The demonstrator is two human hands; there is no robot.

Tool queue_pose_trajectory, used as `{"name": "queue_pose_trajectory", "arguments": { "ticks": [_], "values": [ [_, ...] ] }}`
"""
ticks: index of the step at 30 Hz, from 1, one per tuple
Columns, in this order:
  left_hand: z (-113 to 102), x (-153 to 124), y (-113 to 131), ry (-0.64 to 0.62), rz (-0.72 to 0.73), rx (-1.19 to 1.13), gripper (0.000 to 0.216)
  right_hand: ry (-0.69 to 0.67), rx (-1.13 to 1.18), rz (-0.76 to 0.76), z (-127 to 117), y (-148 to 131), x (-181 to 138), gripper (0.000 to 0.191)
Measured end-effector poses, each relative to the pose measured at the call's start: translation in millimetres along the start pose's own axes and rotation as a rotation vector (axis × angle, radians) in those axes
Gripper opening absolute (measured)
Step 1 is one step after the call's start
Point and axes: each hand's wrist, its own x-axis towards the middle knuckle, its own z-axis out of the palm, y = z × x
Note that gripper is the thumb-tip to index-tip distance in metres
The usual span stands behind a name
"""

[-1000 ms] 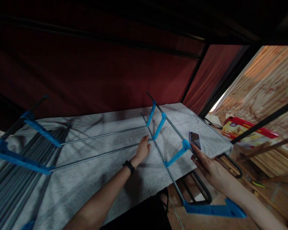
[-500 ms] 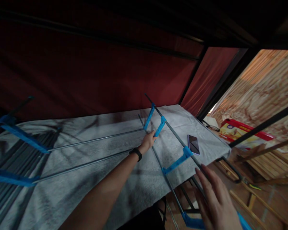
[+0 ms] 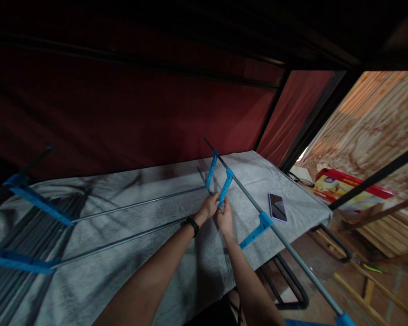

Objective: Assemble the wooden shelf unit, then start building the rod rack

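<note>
My left hand [image 3: 209, 207], with a black watch [image 3: 191, 225] on its wrist, is closed around the lower end of a blue plastic bracket [image 3: 225, 186]. Right against it, my right hand [image 3: 225, 220] grips the same bracket end from the near side. The bracket's upper end sits on a long grey metal tube [image 3: 246, 194] that slants down to the right. Another blue bracket [image 3: 211, 170] is just beyond, and a third blue bracket [image 3: 255, 231] hangs nearer on that tube. Two thin metal rods [image 3: 132, 202] run left from this frame. My fingers partly hide the joint.
At the left, blue brackets [image 3: 41, 206] hold the rods' other ends above a bundle of dark tubes [image 3: 30, 231]. A phone [image 3: 277, 207] lies on the grey cloth [image 3: 122, 253]. Beyond the right edge are a red and yellow box [image 3: 352, 190] and wooden frames [image 3: 367, 290].
My right hand has moved from beside the long tube at the lower right to the blue bracket, next to my left hand, and closed on it. My left hand stays at the bracket.
</note>
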Motion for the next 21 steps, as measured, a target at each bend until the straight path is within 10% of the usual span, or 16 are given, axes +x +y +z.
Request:
{"name": "queue_pose_trajectory", "arguments": {
  "ticks": [11,21],
  "values": [
    [-28.2,-93.8,-65.7,0.123,-0.184,0.327,0.039,-0.141,-0.148,0.039,5.4,16.7,22.7,0.028],
    [-41.7,-95.5,-52.2,-0.015,-0.252,0.322,0.036,-0.134,-0.218,-0.007,12.2,25.7,23.8,0.030]
  ]
}}
